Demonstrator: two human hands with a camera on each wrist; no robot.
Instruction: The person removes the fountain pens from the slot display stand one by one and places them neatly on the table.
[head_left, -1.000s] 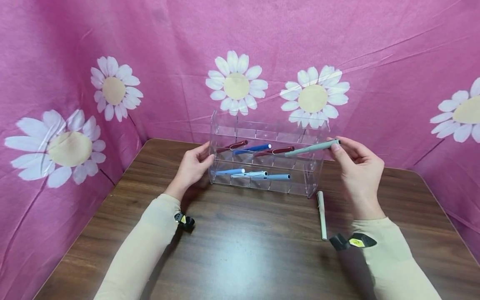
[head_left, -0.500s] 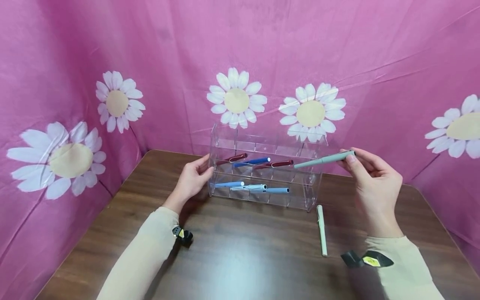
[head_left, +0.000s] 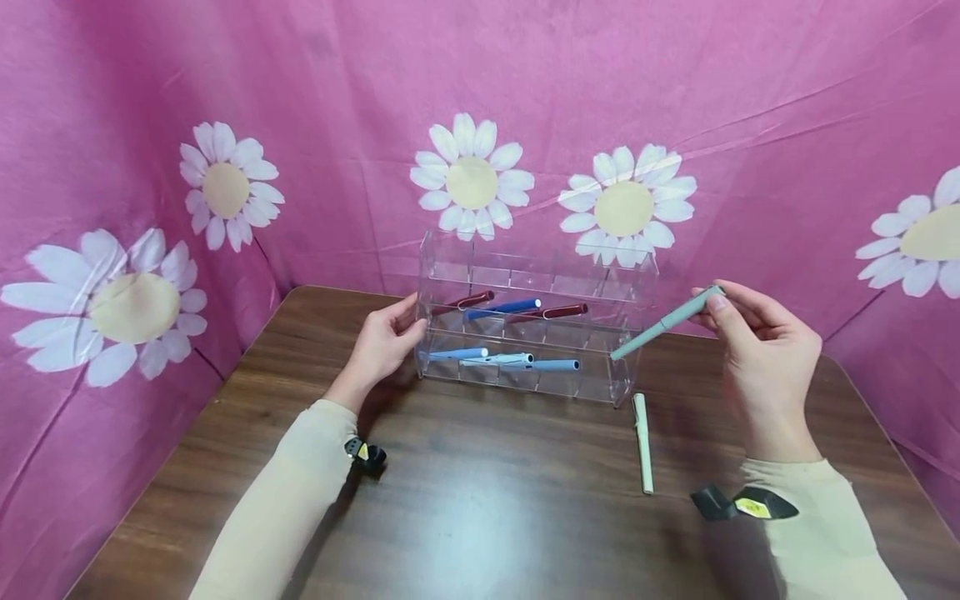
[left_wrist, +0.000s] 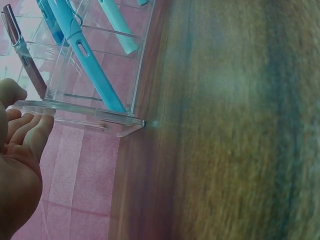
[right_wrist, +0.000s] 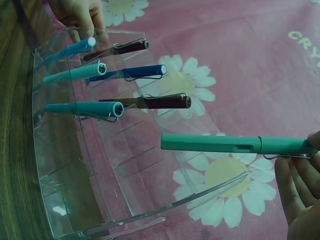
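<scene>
My left hand (head_left: 381,346) holds the left side panel of a clear acrylic pen rack (left_wrist: 90,107), thumb on one face and fingers on the other. At the rack's right end, my right hand (head_left: 776,367) pinches a grey-green pen (head_left: 667,323) by its cap end. This pen slants down to the left, and its free end overlaps the rack's lower right part in the head view. Two maroon pens (right_wrist: 167,102) and a dark blue pen (right_wrist: 130,72) lie in a middle row. Three light blue pens (right_wrist: 75,72) sit in the row below.
A pale green pen (head_left: 642,442) lies on the brown wooden table (head_left: 480,508), just in front of the rack's right end. Close behind the table hangs a pink cloth (head_left: 337,125) printed with white daisies.
The grey-green pen has come out of the middle row, moved right with my right hand, and now tilts more steeply toward the lower row. My left hand stays on the rack.
</scene>
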